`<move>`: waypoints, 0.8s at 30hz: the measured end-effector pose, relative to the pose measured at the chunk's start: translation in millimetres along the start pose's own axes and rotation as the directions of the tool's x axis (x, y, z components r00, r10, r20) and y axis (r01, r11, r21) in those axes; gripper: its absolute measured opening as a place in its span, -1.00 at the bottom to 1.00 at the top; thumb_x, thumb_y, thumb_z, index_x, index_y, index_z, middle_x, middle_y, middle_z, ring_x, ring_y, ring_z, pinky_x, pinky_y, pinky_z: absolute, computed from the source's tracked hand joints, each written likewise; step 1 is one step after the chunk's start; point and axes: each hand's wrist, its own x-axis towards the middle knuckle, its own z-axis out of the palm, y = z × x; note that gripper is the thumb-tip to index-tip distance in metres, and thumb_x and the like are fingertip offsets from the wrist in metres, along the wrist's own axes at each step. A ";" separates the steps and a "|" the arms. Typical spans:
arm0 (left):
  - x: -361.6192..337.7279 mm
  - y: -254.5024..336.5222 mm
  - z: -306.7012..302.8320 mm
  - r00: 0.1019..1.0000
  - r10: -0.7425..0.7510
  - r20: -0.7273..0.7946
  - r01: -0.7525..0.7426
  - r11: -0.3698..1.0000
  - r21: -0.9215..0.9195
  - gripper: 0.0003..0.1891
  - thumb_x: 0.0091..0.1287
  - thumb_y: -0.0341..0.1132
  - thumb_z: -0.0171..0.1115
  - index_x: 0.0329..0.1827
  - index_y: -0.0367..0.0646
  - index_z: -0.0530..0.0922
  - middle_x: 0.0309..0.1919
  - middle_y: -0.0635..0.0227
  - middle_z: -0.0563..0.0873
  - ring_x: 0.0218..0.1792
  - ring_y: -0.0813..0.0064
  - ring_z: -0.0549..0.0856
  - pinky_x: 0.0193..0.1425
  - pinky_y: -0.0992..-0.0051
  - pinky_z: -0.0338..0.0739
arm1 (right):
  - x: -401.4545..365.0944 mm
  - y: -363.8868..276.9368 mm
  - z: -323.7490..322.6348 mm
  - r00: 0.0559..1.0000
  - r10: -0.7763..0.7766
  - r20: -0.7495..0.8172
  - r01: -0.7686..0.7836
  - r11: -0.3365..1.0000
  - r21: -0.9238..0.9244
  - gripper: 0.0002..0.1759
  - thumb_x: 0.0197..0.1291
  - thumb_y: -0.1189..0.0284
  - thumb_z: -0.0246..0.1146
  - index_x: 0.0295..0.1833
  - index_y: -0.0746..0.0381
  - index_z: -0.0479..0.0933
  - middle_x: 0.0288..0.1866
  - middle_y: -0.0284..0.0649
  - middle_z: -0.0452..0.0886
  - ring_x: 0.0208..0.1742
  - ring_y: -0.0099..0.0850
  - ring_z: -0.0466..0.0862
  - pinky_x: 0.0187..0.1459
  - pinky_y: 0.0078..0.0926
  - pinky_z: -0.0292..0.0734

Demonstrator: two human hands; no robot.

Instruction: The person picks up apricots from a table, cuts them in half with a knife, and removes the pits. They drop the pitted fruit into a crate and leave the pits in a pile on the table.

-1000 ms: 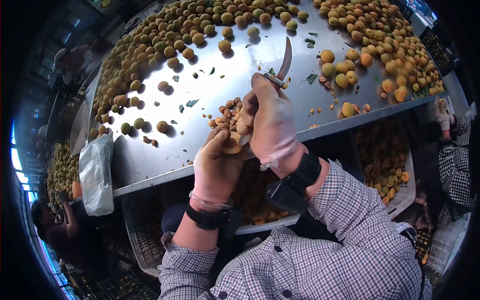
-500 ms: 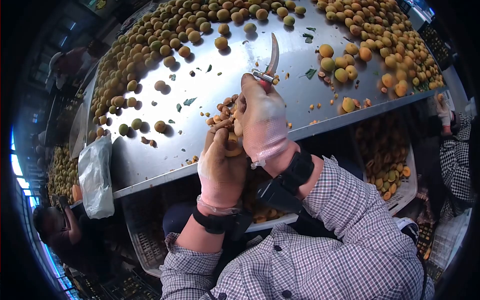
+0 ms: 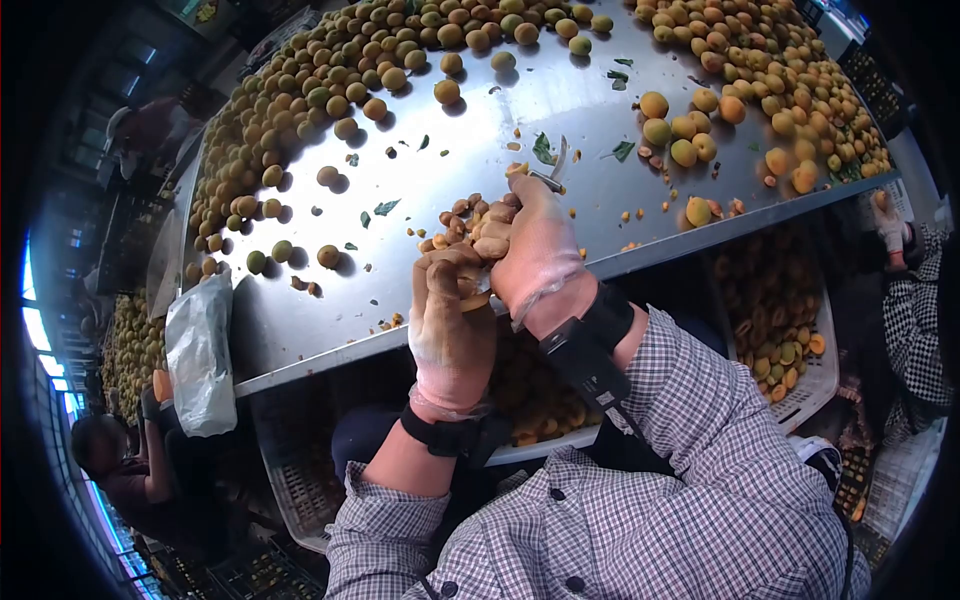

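My left hand [image 3: 450, 325], in a stained thin glove, is closed around a cut apricot piece [image 3: 476, 301] at the table's front edge. My gloved right hand [image 3: 540, 240] grips a small folding knife [image 3: 561, 165]; its curved blade points up and away from me over the table. The right fingers sit close beside the left ones, and the knife's handle is mostly hidden in the palm. Just beyond both hands lies a small heap of brown apricot pits [image 3: 465, 215].
Whole apricots [image 3: 340, 75] cover the back and left of the metal table [image 3: 330, 300]; more [image 3: 740, 60] lie right. A plastic bag [image 3: 200, 350] hangs over the left corner. Below, crates [image 3: 815, 400] hold apricot halves. Another person [image 3: 145, 470] is at left; a gloved hand [image 3: 888, 225] at right.
My right hand has turned and lowered, so the knife blade has dropped and shifted slightly right. My left hand has moved slightly right, still around the apricot piece.
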 end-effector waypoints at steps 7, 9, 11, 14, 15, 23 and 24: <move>-10.8 11.5 0.8 0.916 -0.399 0.031 0.399 0.917 0.028 -0.60 0.14 -0.66 0.28 0.06 -0.26 0.46 -0.17 0.18 0.62 -0.28 0.20 0.68 -0.23 0.35 0.59 | -14.3 4.1 11.4 0.941 -0.310 0.134 0.334 0.916 -0.223 -0.77 0.29 0.35 0.20 -0.40 0.20 0.43 -0.55 -0.42 0.38 -0.56 -0.61 0.40 -0.50 -0.58 0.34; -8.2 19.2 -4.5 0.977 -0.207 0.052 0.189 0.952 0.242 -0.60 0.22 -0.64 0.26 0.12 -0.26 0.44 -0.18 0.17 0.61 -0.28 0.21 0.67 -0.24 0.35 0.59 | -1.2 7.1 5.3 0.978 -0.203 0.035 0.206 0.970 -0.128 -0.75 0.28 0.32 0.21 -0.40 0.20 0.43 -0.55 -0.42 0.38 -0.56 -0.58 0.39 -0.49 -0.57 0.33; -12.0 9.9 -2.6 0.982 -0.188 0.033 0.182 0.972 0.149 -0.65 0.30 -0.59 0.23 0.14 -0.26 0.43 -0.16 0.17 0.60 -0.26 0.24 0.66 -0.22 0.37 0.58 | -6.0 2.8 8.8 0.994 -0.107 0.005 0.107 0.987 -0.118 -0.74 0.29 0.29 0.19 -0.41 0.18 0.40 -0.55 -0.38 0.38 -0.57 -0.54 0.38 -0.47 -0.56 0.32; -15.8 -7.2 2.1 0.992 -0.122 -0.023 0.121 0.991 -0.050 -0.74 0.45 -0.49 0.16 0.16 -0.27 0.42 -0.10 0.17 0.59 -0.21 0.30 0.63 -0.17 0.40 0.58 | -9.4 -1.3 11.5 0.993 0.052 -0.110 -0.054 0.998 -0.011 -0.71 0.31 0.28 0.15 -0.43 0.16 0.33 -0.54 -0.36 0.36 -0.60 -0.49 0.30 -0.46 -0.54 0.31; -17.0 -10.5 2.8 0.995 -0.077 -0.066 0.066 0.987 -0.149 -0.77 0.51 -0.42 0.12 0.15 -0.27 0.41 -0.07 0.16 0.58 -0.19 0.32 0.62 -0.14 0.42 0.58 | -3.7 1.2 6.8 0.997 0.063 -0.053 -0.063 0.998 0.014 -0.71 0.31 0.29 0.14 -0.44 0.15 0.30 -0.55 -0.35 0.35 -0.62 -0.48 0.26 -0.48 -0.52 0.28; 5.9 7.2 -7.8 0.875 -0.483 0.041 0.404 0.679 -0.612 -0.72 0.44 -0.42 0.25 0.12 -0.22 0.41 -0.03 0.18 0.64 -0.12 0.36 0.68 -0.04 0.37 0.62 | -2.5 -8.2 8.7 0.981 0.060 0.182 -0.079 0.992 0.100 -0.68 0.32 0.27 0.17 -0.43 0.15 0.28 -0.56 -0.35 0.33 -0.69 -0.51 0.20 -0.61 -0.55 0.15; 5.6 -0.4 -13.4 0.950 -0.311 0.036 0.312 0.950 -0.019 -0.67 0.39 -0.46 0.29 0.14 -0.21 0.40 -0.06 0.20 0.67 -0.12 0.35 0.70 -0.03 0.35 0.63 | -7.4 -14.1 10.8 0.967 -0.010 0.254 0.021 0.999 -0.040 -0.69 0.33 0.26 0.20 -0.41 0.16 0.32 -0.55 -0.36 0.36 -0.71 -0.52 0.24 -0.64 -0.57 0.17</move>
